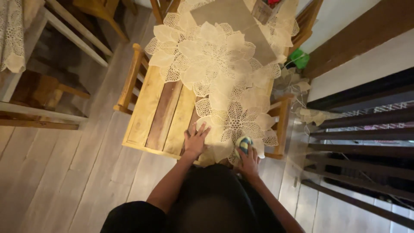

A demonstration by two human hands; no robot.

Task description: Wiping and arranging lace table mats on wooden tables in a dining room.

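The left hand (195, 140) lies flat, fingers spread, on the near edge of the lace cloth (220, 73) where it meets the bare planks of the wooden table (161, 114). The right hand (249, 162) is closed round a small yellow and blue sponge (244, 144), pressing it down on the cloth's near right corner, just beside the table's near edge. The two hands sit apart, the left one nearer the table's middle.

The risk here looks to be the cloth itself: it is thin, full of holes and only loosely draped, so a firm rub with the sponge could bunch it up, snag a leaf-shaped edge or drag it off the table's near side. The flat left hand seems to be what pins it.

Farther up the table, a grey rectangular mat (235, 23) lies on the cloth, and beyond it a small wooden box (261, 9) sits at the far end; a hard tug on the cloth could shift both. Wooden chairs (129, 82) flank the table, and a green object (299, 58) lies on the floor past the table's right side.
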